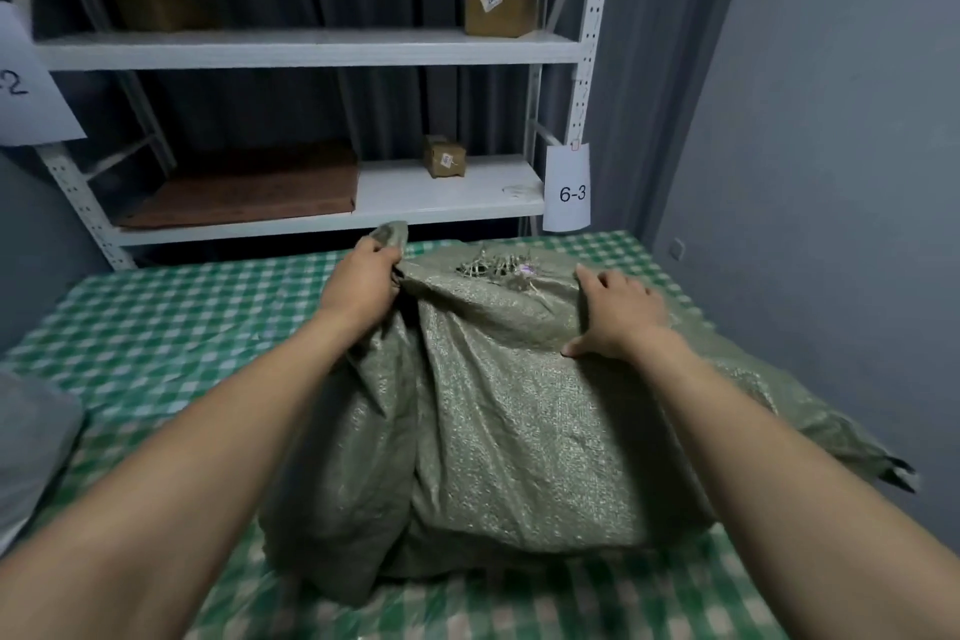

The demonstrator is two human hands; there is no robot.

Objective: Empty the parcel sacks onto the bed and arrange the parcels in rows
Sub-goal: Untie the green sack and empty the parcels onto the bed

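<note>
A bulging grey-green woven parcel sack (509, 411) lies on the bed (171, 327), which has a green and white checked cover. My left hand (363, 278) is clenched around a bunched corner of the sack at its far left end. My right hand (615, 314) rests flat on the sack's far right top, fingers spread, gripping nothing. Between the hands the weave has a frayed hole (493, 268) with loose strands. No parcels show outside the sack; its contents are hidden.
A white metal shelf rack (311, 49) stands behind the bed with a cardboard box (498, 8) above, a small box (444, 156) and a flat brown board (249, 190) below. A label reading 6-3 (569, 187) hangs on its post. A grey bag (31, 447) sits at the left.
</note>
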